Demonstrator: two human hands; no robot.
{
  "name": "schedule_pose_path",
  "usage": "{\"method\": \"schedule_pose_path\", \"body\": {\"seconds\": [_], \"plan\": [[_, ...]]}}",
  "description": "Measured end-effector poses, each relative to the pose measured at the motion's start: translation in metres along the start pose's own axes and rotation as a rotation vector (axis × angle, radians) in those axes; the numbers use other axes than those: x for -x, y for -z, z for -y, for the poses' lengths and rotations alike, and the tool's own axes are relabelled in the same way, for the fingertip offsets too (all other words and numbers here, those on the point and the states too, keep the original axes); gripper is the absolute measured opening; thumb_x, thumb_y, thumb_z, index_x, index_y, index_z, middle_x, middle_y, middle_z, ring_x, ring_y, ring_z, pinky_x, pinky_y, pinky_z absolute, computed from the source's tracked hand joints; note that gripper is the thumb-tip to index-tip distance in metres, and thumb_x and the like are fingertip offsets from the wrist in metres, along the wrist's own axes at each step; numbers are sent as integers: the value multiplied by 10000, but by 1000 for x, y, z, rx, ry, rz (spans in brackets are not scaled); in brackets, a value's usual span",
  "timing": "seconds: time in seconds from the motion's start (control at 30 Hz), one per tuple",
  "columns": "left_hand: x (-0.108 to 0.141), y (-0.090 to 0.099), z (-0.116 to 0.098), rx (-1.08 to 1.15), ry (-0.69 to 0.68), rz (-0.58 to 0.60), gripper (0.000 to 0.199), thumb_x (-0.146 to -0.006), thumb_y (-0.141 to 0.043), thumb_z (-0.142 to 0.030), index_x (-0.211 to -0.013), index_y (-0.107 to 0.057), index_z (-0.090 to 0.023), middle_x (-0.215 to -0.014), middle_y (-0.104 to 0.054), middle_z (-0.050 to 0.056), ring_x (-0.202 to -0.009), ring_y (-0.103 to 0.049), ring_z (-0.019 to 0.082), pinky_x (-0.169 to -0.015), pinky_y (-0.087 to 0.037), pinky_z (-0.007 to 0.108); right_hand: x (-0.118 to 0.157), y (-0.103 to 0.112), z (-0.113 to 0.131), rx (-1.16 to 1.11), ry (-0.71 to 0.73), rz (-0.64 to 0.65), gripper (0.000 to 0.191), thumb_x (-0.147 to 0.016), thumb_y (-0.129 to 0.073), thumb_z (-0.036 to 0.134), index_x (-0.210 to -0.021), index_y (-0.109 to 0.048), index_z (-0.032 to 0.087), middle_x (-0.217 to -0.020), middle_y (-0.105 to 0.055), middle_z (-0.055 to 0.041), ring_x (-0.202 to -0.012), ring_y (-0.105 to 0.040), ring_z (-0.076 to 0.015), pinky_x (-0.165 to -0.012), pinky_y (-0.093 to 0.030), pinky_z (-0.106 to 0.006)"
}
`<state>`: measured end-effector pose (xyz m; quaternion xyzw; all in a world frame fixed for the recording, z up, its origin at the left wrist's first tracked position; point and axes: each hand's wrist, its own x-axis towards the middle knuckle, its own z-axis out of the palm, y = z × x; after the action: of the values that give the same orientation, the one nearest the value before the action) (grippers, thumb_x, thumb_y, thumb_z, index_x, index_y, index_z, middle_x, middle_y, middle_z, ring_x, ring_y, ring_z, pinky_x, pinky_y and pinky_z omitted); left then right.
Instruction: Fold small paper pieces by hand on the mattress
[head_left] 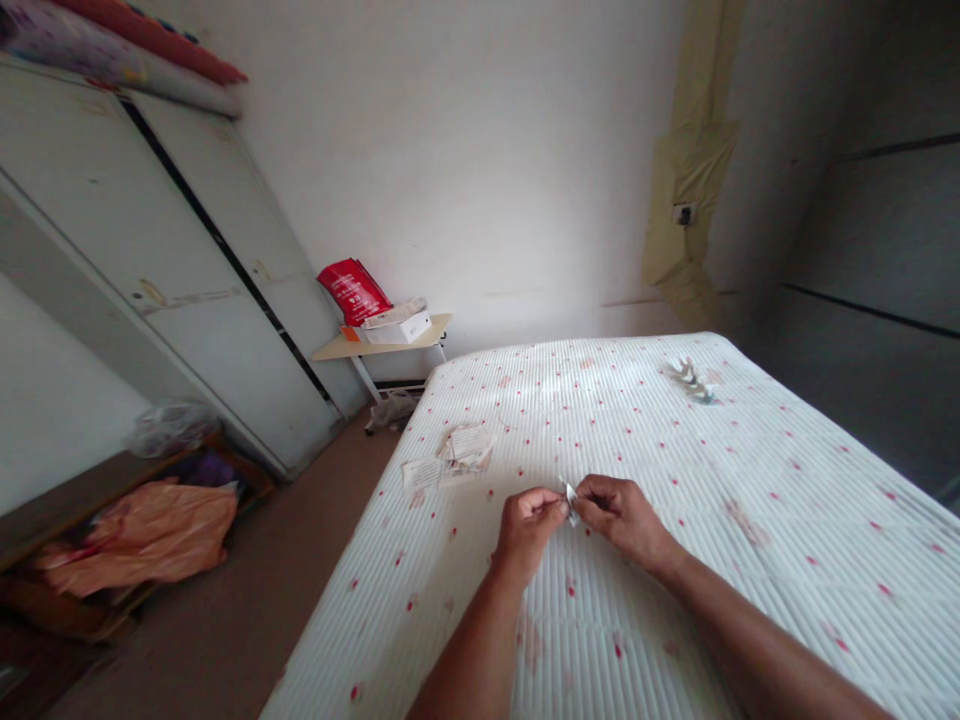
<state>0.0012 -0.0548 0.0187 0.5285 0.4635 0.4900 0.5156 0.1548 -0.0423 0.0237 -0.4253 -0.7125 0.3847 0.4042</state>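
Note:
Between my two hands, just above the bed, is a small folded piece of whitish paper [571, 494]. My left hand [527, 525] pinches its left side between thumb and finger. The fingers of my right hand [616, 510] are closed on its right side. Part of the paper is hidden by the fingertips. Beyond my left hand, several flat printed paper pieces [466, 447] lie on the bed, some overlapping. Farther off to the right, a cluster of small folded pieces [691, 380] rests in a row, too blurred to make out in detail.
The bed [600, 630] has a white ribbed cover with red dots. A small table [337, 347] beyond its far left corner holds a red bag [354, 290] and a white box [405, 328]. At left stand a wardrobe [195, 300] and a low shelf with an orange bag [150, 535].

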Motion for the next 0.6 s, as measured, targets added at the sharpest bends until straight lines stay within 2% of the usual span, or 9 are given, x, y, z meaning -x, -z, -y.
{"method": "schedule_pose_path", "body": {"seconds": [0.13,0.37,0.6], "plan": [[0,-2,1,5,7,-54,285,-642,-641,-399,-614,-610,-116,-512,-508,-16,-516,-418,86,-513,-301,198,0,-3,-2,32,19,-49,213,-790,-507,281,-614,-549,168,-572,-506,24,-525,-455,-90,-471,-331,-194],[1,-5,0,44,3,-86,265,-654,-630,-379,-616,-591,-120,-517,-490,-24,-517,-391,79,-511,-292,193,0,0,4,-5,46,-5,232,-825,-469,325,-699,-585,168,-612,-539,11,-555,-495,-105,-508,-380,-206],[1,-9,1,35,-22,-143,248,-667,-612,-370,-629,-593,-125,-519,-457,-39,-513,-364,74,-507,-276,197,2,0,11,114,68,-31,104,-743,-552,273,-691,-554,184,-599,-518,16,-541,-473,-109,-490,-366,-213]]}}
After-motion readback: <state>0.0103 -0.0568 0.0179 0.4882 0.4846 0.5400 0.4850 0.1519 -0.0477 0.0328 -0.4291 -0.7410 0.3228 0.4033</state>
